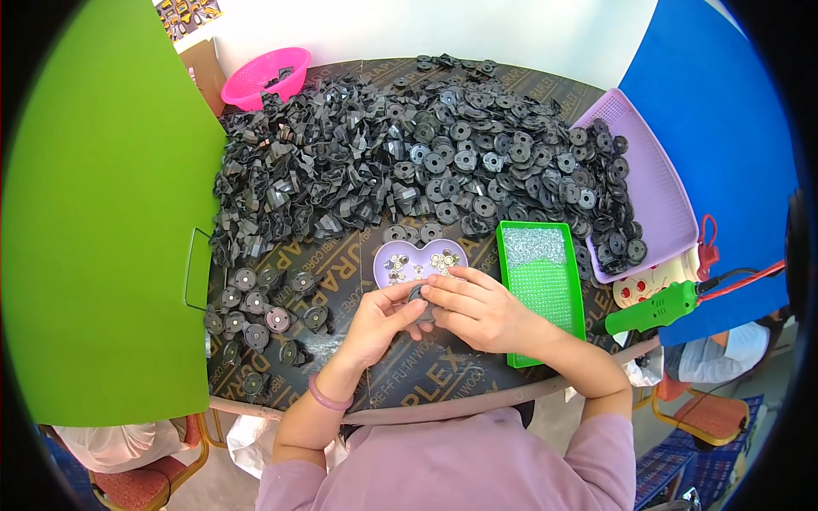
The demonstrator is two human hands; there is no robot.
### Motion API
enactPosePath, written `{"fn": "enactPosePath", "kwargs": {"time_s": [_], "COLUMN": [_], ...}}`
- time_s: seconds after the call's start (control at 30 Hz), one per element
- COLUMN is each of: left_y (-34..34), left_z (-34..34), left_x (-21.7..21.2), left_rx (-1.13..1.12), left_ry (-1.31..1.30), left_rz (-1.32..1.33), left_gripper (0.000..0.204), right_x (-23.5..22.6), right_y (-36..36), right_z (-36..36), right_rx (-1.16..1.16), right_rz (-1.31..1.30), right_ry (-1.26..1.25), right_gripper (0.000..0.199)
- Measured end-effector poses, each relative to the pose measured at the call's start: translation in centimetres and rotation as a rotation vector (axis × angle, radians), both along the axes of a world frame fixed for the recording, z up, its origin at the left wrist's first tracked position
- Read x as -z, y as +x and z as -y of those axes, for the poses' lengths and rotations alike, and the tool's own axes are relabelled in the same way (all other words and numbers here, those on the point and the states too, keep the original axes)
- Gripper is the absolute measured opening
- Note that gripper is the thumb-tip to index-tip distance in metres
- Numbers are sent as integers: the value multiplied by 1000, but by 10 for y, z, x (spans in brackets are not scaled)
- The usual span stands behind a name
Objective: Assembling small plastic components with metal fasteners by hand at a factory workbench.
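Note:
My left hand [375,324] and my right hand [481,312] meet in front of me, their fingers closed round a black round plastic part [417,294]. Much of that part is hidden by my fingers. Just beyond it sits a lilac heart-shaped dish [380,271] with small metal pieces in two groups. To the right of my right hand lies a green tray [545,294], its far end covered with many small silvery pieces. On the left of the table are several black parts [254,301] with round discs on top.
A large heap of black angular pieces [298,162] and black discs [464,160] spreads across the back. A pink basket [256,78] stands far left, a lilac basket [660,179] at right. A green electric screwdriver [656,308] hangs near the right edge. Green [111,213] and blue [716,145] panels flank the table.

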State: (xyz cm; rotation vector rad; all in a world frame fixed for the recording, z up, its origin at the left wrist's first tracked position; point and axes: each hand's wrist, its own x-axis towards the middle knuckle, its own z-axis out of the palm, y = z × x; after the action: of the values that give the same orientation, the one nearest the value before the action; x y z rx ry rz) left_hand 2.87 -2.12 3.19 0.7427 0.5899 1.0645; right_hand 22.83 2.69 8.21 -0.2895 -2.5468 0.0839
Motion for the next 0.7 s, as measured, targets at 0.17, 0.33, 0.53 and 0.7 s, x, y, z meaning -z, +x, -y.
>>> {"fn": "enactPosePath", "kwargs": {"time_s": [0.17,0.33,0.53,0.7], "left_y": [-12,-44,-52,-55], "left_z": [-7,-4,-5,-15], "left_x": [-14,-23,-10,-10], "left_rx": [-440,-249,-138,-179], "left_ry": [213,374,287,257], "left_rz": [-609,-1531,-1943,-2049], "left_gripper": [29,18,16,27], "right_x": [-5,-10,1,24], "right_y": [6,16,17,18], "right_z": [-3,-5,-2,-19], "right_rx": [-1,125,141,205], "right_rz": [-95,-193,-57,87], "right_ry": [-227,-269,-327,-323], "right_gripper": [22,26,21,20]}}
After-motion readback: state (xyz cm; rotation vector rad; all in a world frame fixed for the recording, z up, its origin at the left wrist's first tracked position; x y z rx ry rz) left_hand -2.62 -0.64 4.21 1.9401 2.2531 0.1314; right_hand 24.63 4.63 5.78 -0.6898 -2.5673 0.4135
